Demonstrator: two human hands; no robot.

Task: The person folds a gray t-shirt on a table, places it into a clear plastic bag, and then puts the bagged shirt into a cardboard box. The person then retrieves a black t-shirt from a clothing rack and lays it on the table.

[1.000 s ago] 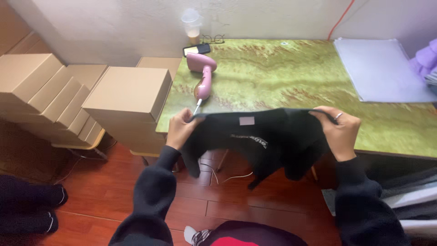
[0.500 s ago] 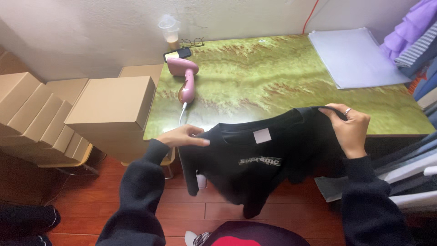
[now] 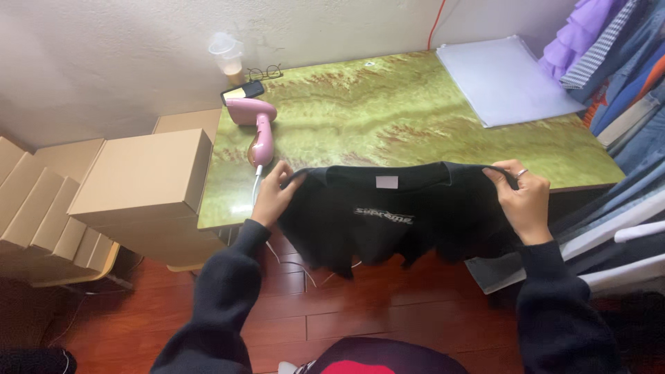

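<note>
One black garment (image 3: pixel 409 218), soft knit fabric, limp & creased, w/ a small pale rectangular tag at the neckline, stretched between two hands over the near edge of the table (image 3: pixel 415 111). Table top is glossy, green marbled w/ brown veins. Left hand (image 3: pixel 276 194) pinches the left shoulder corner; right hand (image 3: pixel 521 201), ring on one finger, is closed round the right corner. Garment hangs below both hands. One pink plastic hair dryer (image 3: pixel 255 128) lies just beyond the left hand. Several plain cardboard boxes (image 3: pixel 142 176) left of the table.

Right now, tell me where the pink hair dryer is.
In the head view the hair dryer lies at the table's left end, just beyond the left hand, beside a dark phone.
</note>
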